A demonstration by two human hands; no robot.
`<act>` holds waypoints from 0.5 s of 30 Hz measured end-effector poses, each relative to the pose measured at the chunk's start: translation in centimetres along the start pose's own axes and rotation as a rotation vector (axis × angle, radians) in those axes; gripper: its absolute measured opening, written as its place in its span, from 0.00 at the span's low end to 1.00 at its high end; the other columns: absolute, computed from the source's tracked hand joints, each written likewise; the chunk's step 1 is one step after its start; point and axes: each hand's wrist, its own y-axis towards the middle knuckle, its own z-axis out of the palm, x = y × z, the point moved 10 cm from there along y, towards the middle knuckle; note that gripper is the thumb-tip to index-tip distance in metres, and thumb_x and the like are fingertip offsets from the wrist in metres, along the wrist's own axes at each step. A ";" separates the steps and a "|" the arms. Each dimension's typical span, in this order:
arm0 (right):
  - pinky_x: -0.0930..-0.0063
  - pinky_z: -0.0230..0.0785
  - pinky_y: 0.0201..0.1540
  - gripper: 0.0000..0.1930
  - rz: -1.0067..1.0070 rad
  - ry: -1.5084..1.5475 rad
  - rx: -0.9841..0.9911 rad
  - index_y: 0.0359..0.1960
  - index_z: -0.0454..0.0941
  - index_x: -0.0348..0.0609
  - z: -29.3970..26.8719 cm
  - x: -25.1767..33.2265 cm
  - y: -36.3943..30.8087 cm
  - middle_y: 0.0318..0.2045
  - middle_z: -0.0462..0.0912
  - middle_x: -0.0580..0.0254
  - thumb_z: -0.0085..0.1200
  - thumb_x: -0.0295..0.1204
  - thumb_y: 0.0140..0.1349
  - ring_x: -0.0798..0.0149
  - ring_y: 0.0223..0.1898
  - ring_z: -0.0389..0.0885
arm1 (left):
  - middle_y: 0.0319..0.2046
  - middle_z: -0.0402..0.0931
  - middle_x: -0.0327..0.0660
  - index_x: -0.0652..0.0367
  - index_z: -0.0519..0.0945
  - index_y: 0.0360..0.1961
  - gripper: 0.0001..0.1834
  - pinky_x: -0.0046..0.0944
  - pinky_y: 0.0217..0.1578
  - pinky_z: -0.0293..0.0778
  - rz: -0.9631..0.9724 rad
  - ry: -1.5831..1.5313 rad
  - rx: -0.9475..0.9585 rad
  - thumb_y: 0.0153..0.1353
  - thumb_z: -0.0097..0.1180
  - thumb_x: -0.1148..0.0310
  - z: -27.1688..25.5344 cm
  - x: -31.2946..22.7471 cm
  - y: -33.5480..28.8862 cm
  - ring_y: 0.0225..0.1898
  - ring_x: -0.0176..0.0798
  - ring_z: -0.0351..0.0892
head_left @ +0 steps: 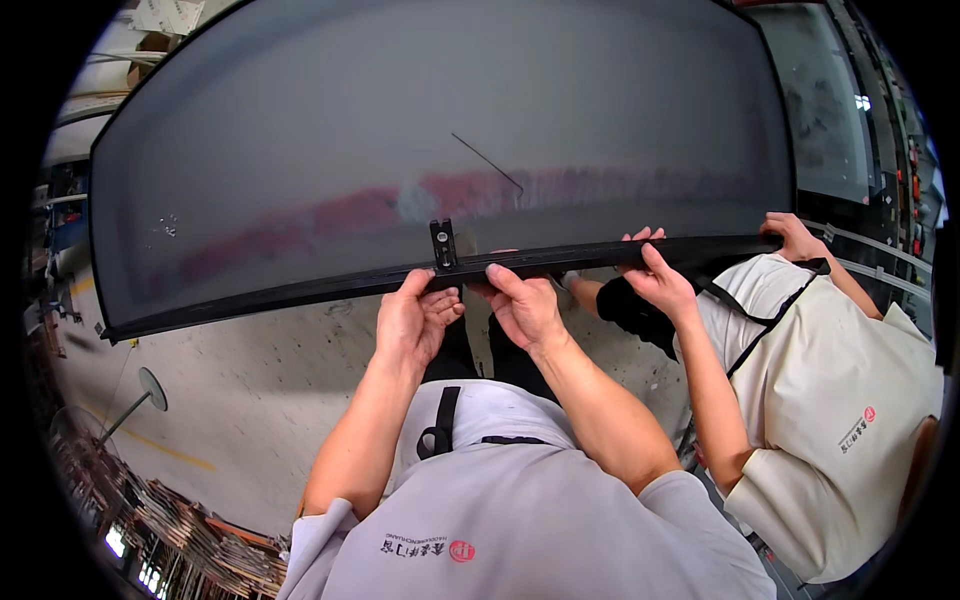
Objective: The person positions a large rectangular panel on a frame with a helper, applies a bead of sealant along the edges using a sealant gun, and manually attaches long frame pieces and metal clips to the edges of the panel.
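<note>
Both the left hand (415,320) and right hand (525,305) clasp the lower rail of the large dark mesh screen panel in a black frame (440,150), beside its small black bracket (442,245). A co-worker's hands (655,275) steady that rail further right. Positioning seems underway; keeping it level likely matters.

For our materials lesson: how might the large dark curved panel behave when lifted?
Probably awkward: the dark panel is wide, and two people grip its lower edge. It looks stiff, holding its curve. The left hand and right hand clasp near a small bracket.
</note>
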 end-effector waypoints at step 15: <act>0.59 0.77 0.51 0.05 0.006 -0.063 -0.032 0.40 0.76 0.41 -0.1 0.7 -0.9 0.39 0.80 0.59 0.56 0.24 0.64 0.60 0.45 0.81 | 0.40 0.78 0.48 0.63 0.74 0.43 0.23 0.48 0.58 0.70 0.608 -0.433 0.069 0.64 0.57 0.52 -20.5 -18.9 -1.1 0.46 0.49 0.77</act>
